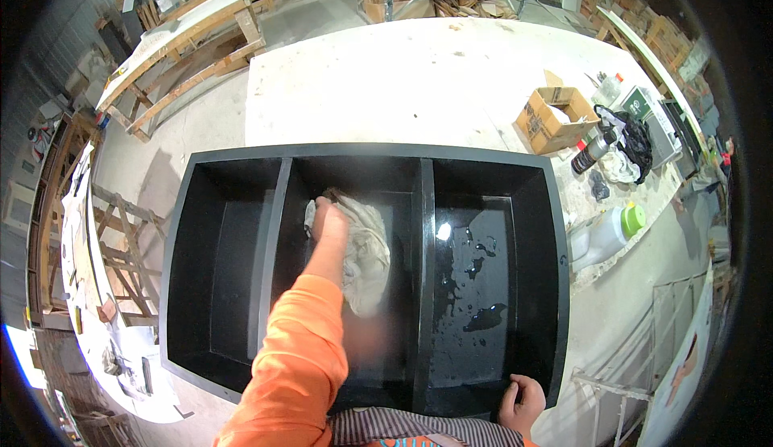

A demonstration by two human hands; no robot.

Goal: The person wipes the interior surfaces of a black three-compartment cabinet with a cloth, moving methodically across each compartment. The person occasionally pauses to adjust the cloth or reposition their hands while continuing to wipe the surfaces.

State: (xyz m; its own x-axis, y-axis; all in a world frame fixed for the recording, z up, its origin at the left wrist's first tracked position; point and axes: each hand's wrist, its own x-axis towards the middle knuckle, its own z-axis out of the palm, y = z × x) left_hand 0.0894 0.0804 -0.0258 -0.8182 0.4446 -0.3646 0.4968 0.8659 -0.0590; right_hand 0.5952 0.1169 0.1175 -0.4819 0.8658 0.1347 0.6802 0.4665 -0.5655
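A large black box [276,221] with three compartments lies before me, its open side up. My left hand [328,220], at the end of an orange sleeve, reaches into the middle compartment. It is closed on a crumpled whitish cloth [366,258], which lies against the compartment's inner surface. Part of the fingers is hidden by the hand and the folds. My right hand [522,405] curls over the near right corner of the box's rim. Dark wet puddles [485,318] shine on the floor of the right compartment.
The box sits on a white worktable [338,93]. At its right stand a cardboard box [555,121], a dark spray can [594,153], a black plastic bag [632,141] and a white jug with a green cap [604,237]. A wooden bench [189,40] stands at far left.
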